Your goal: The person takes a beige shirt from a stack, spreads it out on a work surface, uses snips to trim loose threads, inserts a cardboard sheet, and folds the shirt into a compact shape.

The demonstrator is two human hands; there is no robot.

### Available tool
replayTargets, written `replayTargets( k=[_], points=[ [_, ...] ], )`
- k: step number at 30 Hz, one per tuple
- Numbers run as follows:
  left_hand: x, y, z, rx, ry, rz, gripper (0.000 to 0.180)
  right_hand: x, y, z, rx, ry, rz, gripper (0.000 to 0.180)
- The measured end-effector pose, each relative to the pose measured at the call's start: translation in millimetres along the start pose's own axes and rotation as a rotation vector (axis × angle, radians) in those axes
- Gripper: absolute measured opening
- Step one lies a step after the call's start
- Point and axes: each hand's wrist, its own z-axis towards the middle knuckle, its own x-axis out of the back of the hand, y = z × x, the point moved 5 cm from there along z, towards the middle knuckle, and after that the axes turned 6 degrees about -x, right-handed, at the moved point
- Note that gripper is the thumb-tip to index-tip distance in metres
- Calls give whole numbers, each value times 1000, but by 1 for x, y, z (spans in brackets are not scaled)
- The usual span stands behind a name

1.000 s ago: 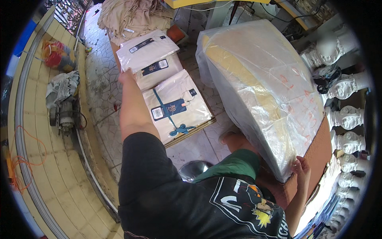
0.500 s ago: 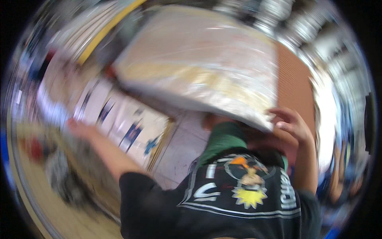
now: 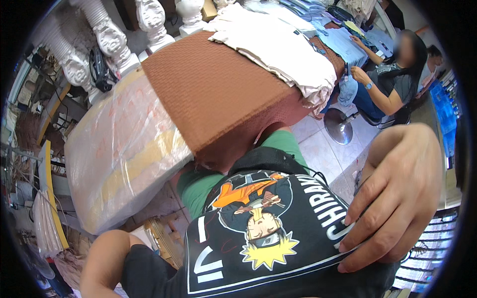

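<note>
My right hand [image 3: 400,193] is raised close at the right, beside the front of my black printed shirt [image 3: 248,233]. Its fingers are loosely bent and apart, with nothing visible in them; the thumb is hidden. Whether the fingertips touch the shirt I cannot tell. My left forearm [image 3: 104,260] bends at the lower left, and the hand on it is out of view. In front of my knees stands a low table under a brown textured cover [image 3: 223,84]. A plastic-wrapped slab-like bundle [image 3: 124,154] adjoins its left side.
White garments [image 3: 278,44] lie on the far right of the cover. Beyond, a seated person [image 3: 397,84] handles light blue garments [image 3: 343,44]. A round stool base [image 3: 339,126] stands on the tiles. White ornate balusters [image 3: 112,39] line the back; a black fan-like grille [image 3: 427,253] is at lower right.
The view has swung right, bringing the brown cover and seated person into sight. My right hand has left the wrapped bundle's corner and risen. My outstretched left arm has bent, its hand leaving view.
</note>
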Motion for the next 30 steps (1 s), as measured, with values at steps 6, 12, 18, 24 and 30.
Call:
replayTargets(
  k=[6, 12, 18, 24, 30],
  points=[
    [19, -206, 3, 309, 259, -445, 23, 16, 161, -121, -437, 621, 46, 27],
    [47, -452, -67, 1084, 743, 192, 18, -10, 308, -303, -1248, 1339, -330, 20],
    [100, -549, -41, 954, 461, 844, 29, -8, 334, -403, -1587, 1524, -476, 20],
    [119, -594, -57, 933, 500, 769, 24, -18, 346, -394, -1491, 1569, -482, 20],
    [156, -580, -56, 970, 642, 785, 15, -21, 350, -399, -1463, 1699, -433, 17]
  ],
)
